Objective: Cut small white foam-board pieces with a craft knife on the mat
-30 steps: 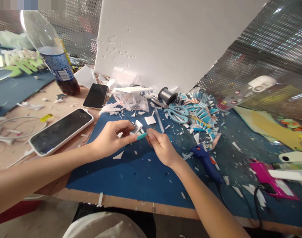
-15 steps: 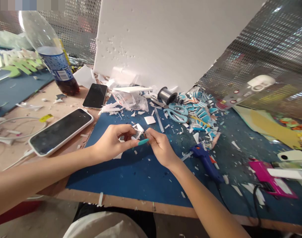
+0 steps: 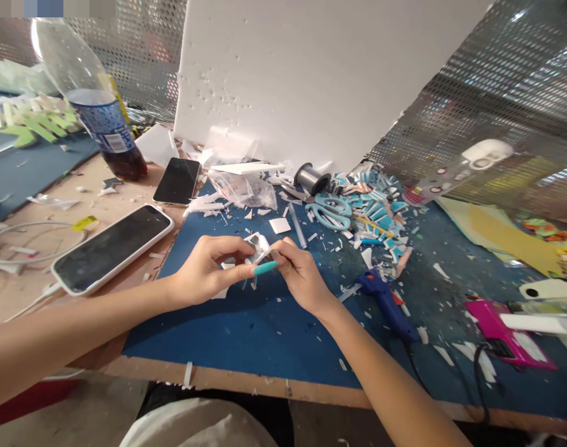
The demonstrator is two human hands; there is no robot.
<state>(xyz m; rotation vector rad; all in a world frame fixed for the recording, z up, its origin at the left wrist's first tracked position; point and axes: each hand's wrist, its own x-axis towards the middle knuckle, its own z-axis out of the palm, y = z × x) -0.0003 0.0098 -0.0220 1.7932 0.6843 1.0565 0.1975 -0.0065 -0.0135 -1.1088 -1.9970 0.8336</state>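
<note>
My left hand [image 3: 213,264] is closed around a small white angular piece [image 3: 259,247], like folded card or foam, with an opening in it. A teal tip [image 3: 265,267], which looks like a long fingernail, sticks out from the left thumb toward my right hand. My right hand [image 3: 299,267] is closed in a pinch against the right end of the white piece; whatever lies between its fingers is hidden. Both hands are just above the blue mat [image 3: 264,335]. A white square scrap [image 3: 279,225] lies beyond them.
Light-blue scissors [image 3: 332,212], a wire spool [image 3: 312,179] and a heap of blue-and-white scraps [image 3: 376,211] lie behind. A blue glue gun [image 3: 388,304] is at right. Two phones [image 3: 113,250] and a cola bottle [image 3: 104,133] stand left. A white board [image 3: 320,81] rises behind.
My fingers have shifted slightly around the white piece, and more of it shows above the left thumb. The teal tip has moved a little left. Nothing else has visibly moved.
</note>
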